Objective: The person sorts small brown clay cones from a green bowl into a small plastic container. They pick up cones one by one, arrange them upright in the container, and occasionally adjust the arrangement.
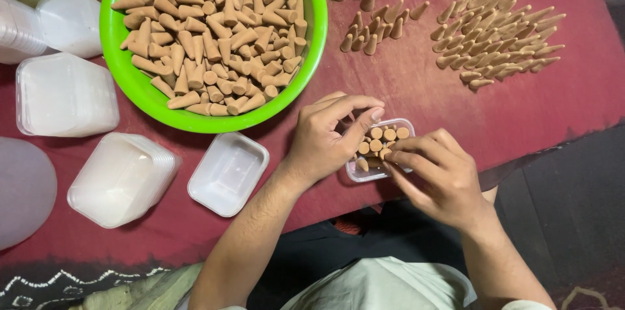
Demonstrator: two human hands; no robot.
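Cone box — left hand steadying, right hand fingers curled (over cones).

I see only plastic packaging. A small clear box sits just right of and below the green bowl. An empty clear box lies directly below the bowl. Stacks of translucent white boxes stand left of it.
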